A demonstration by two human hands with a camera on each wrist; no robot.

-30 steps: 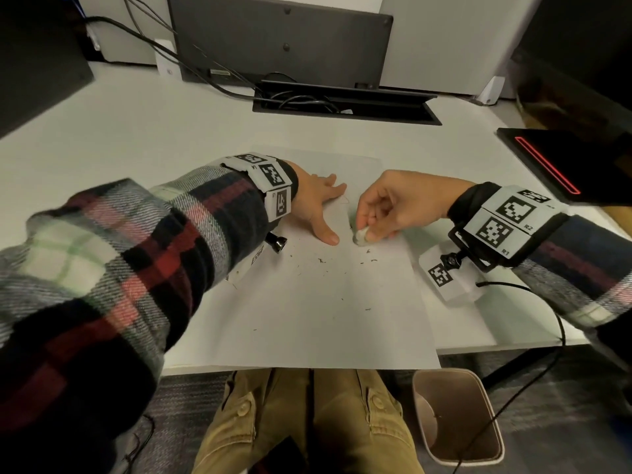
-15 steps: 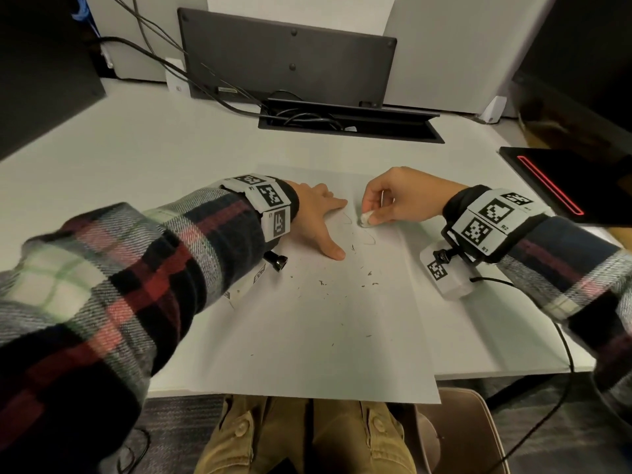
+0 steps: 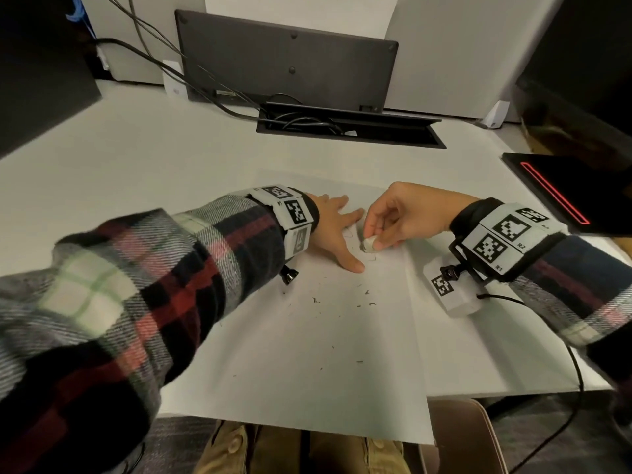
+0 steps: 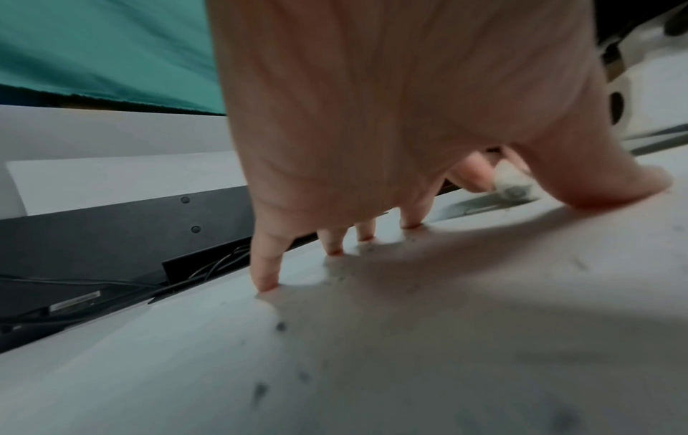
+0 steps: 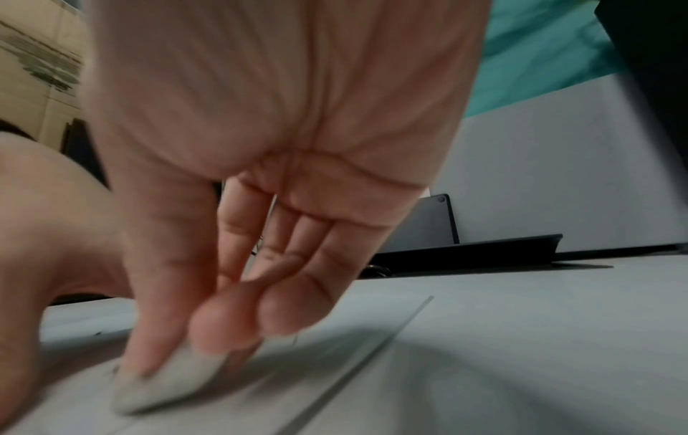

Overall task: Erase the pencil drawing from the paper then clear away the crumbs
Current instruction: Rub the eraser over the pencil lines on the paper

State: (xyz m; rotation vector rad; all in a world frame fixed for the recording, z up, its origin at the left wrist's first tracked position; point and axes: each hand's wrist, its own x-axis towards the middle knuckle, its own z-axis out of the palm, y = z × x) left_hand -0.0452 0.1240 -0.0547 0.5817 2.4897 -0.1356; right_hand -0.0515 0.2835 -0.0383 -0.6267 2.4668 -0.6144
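A white sheet of paper (image 3: 325, 336) lies on the desk in front of me. My right hand (image 3: 393, 220) pinches a small white eraser (image 3: 369, 243) and presses it on the paper's upper part, where faint pencil lines (image 3: 349, 233) show. In the right wrist view the eraser (image 5: 164, 385) sits under my thumb and fingertips. My left hand (image 3: 333, 227) lies flat with spread fingers (image 4: 266, 270) on the paper, just left of the eraser (image 4: 515, 188). Dark eraser crumbs (image 3: 367, 299) are scattered over the middle of the sheet.
A dark monitor back (image 3: 287, 59) and an open cable tray (image 3: 349, 128) with wires stand at the desk's far edge. A black device with a red line (image 3: 567, 196) lies at the right. A bin (image 3: 465, 436) stands under the desk's near edge.
My right hand has rubbed the eraser back and forth: up the sheet, then back down toward my left thumb. The left hand has stayed pressed on the paper.
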